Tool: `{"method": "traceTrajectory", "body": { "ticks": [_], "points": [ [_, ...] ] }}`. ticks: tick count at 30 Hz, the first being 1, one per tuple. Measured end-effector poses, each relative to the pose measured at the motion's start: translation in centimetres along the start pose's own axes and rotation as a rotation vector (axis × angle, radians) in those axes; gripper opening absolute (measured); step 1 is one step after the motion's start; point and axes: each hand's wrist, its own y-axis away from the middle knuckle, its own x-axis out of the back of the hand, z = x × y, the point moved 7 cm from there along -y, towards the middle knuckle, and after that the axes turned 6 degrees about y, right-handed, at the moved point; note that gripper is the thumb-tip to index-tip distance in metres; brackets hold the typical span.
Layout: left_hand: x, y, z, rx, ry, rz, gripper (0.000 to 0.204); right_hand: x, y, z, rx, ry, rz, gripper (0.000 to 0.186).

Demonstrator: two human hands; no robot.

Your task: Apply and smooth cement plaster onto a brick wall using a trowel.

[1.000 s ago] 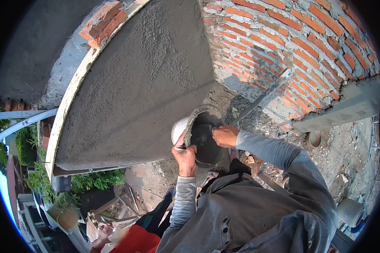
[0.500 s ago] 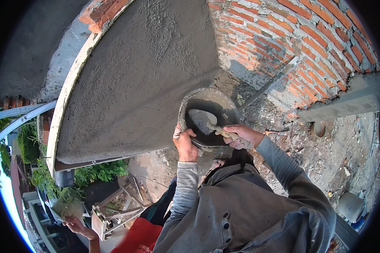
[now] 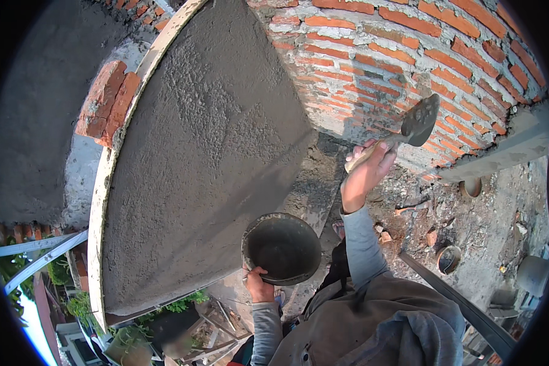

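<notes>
My left hand (image 3: 260,285) grips the near-left rim of a dark, mortar-stained bucket (image 3: 306,245), thumb over the edge. The bucket is held beside the lower edge of a broad grey mortar surface (image 3: 183,183); its inside is in shadow and looks dark. Out in front and to the right, my right hand (image 3: 369,168) is closed round the handle of a trowel (image 3: 419,121). Grey mortar smears the trowel's rounded blade, which is raised before a red brick wall (image 3: 372,61). Whether the blade touches the wall I cannot tell.
A broken brick piece (image 3: 108,100) sits on the pale curved edge board (image 3: 97,226) at left. On the rubble-strewn ground at right lie a small round container (image 3: 449,259) and a grey tub (image 3: 534,274). A long dark bar (image 3: 457,305) slants beside my right side.
The trowel has come out of the bucket and moved forward and right to the brick wall in my right hand. My left hand and the bucket sit lower in view. The other person's hand is no longer distinct.
</notes>
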Motion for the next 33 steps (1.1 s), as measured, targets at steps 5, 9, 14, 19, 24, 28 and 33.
{"method": "traceTrajectory", "body": {
  "ticks": [5, 9, 14, 19, 24, 28, 33],
  "points": [
    [-1.6, -0.9, 1.2, -0.003, -0.055, 0.033, 0.072, -10.8, -5.4, 17.2, -0.024, 0.874, -0.148, 0.048],
    [-5.4, -0.4, 2.3, -0.037, 0.018, -0.023, 0.071, -17.0, 8.4, 14.6, 0.083, 0.347, -0.625, 0.043],
    [-5.4, -1.4, 2.4, -0.067, -0.022, -0.033, 0.074, -5.9, 13.4, 7.0, -0.367, 0.494, -1.244, 0.040],
    [-9.1, -1.8, 2.7, -0.149, -0.064, -0.131, 0.068, 2.8, 8.9, 4.6, -0.335, 1.187, -1.771, 0.040],
    [-13.6, -0.5, 3.2, -0.252, -0.260, -0.314, 0.063, 2.5, 8.6, 6.0, 0.219, 1.642, -1.807, 0.031],
    [-18.7, 2.2, 4.7, -0.299, -0.307, -0.438, 0.067, 4.8, 7.0, 12.0, 0.227, 1.283, -1.745, 0.027],
    [-18.7, 3.0, 4.8, -0.288, -0.352, -0.538, 0.072, 6.1, 8.2, 10.3, -0.413, 1.563, -1.992, 0.024]
  ]
}}
